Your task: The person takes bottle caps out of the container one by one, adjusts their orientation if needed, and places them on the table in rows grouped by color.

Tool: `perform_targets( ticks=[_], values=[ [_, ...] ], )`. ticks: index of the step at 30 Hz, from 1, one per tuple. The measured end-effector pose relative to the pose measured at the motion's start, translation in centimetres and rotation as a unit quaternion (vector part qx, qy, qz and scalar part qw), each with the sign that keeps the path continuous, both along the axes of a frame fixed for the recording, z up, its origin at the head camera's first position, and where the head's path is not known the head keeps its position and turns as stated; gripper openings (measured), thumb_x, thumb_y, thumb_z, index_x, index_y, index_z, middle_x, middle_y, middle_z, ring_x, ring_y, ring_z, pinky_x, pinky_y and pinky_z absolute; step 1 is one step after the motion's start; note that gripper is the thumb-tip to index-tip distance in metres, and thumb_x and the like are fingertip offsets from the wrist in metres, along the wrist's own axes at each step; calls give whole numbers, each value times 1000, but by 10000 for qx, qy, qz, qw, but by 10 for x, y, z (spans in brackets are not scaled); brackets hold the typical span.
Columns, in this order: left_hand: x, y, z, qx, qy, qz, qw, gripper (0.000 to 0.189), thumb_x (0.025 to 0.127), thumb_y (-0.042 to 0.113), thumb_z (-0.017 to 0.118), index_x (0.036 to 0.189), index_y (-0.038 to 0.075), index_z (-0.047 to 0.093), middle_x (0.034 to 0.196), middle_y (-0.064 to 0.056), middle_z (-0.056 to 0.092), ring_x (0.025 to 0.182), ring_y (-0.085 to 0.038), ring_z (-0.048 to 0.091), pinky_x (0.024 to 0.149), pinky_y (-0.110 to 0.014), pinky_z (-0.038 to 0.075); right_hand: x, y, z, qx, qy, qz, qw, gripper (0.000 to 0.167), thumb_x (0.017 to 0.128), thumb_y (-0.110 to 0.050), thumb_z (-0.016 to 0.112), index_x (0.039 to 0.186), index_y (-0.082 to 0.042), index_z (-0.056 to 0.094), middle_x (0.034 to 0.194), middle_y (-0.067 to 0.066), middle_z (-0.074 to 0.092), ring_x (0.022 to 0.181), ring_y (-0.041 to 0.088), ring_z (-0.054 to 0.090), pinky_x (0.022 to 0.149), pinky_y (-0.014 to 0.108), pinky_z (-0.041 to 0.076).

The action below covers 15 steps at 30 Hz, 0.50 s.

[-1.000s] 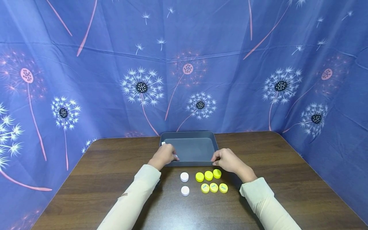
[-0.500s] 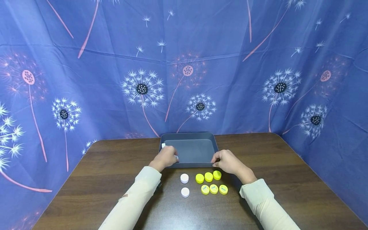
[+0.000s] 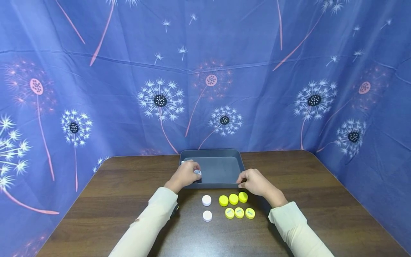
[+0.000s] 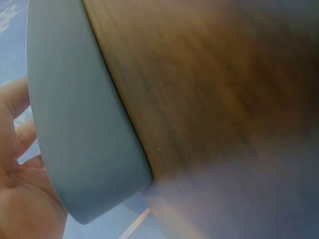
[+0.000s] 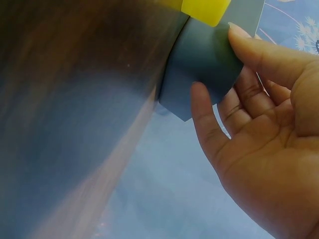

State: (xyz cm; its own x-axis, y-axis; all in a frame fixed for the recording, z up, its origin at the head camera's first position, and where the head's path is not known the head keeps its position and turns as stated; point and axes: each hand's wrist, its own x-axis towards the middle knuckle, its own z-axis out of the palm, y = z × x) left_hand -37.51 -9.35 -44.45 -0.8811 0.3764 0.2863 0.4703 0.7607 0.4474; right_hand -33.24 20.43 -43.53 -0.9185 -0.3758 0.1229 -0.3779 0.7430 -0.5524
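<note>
So the small white cap [image 3: 197,172] is pinched between the thumb and fingers of the left hand [image 3: 187,172], over the near left part of the dark tray [image 3: 221,170]; whether it's touching the tray floor can't be told from here. The tray's near right corner is gripped by the right hand [image 3: 253,179], thumb on the front wall and some fingers round the side. The cap looks like light, stiff plastic, so not much worry about it being crushed, but being smooth and round it'd probably slip or roll if only caught by one edge; best taken by its sides, across the middle. The tray seems thin-walled, rigid and fairly light, so it could get shoved if a wall was knocked, and it'd be best held by the corners. Tightest spot is the left wall, where another white piece [image 3: 183,162] is half hidden by the hand. Plenty of bare floor can be seen mid-tray and right. Out front, near the wall, space is taken by two loose white caps [image 3: 207,200] and six yellow caps [image 3: 233,199]; more room is offered either side on the wooden table [image 3: 128,175].
</note>
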Motion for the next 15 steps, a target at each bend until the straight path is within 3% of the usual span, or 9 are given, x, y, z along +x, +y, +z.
perform_targets(
  ticks=[8, 15],
  values=[
    [8, -5, 5, 13, 58, -64, 10000, 12, 76, 11, 75, 86, 13, 68, 86, 2, 58, 77, -14, 54, 71, -31, 49, 1, 1, 0, -49, 3, 98, 9999, 14, 83, 3, 75, 82, -11, 77, 86, 1, 73, 83, 14, 64, 68, 31, 53],
    [23, -12, 13, 431, 270, -343, 9981, 16, 76, 6, 73, 91, 11, 69, 89, 1, 60, 77, -12, 54, 68, -28, 48, 1, 1, 0, -23, 36, 77, 10000, 14, 83, 3, 75, 82, -11, 77, 85, -2, 72, 82, 14, 64, 68, 30, 53]
  ],
)
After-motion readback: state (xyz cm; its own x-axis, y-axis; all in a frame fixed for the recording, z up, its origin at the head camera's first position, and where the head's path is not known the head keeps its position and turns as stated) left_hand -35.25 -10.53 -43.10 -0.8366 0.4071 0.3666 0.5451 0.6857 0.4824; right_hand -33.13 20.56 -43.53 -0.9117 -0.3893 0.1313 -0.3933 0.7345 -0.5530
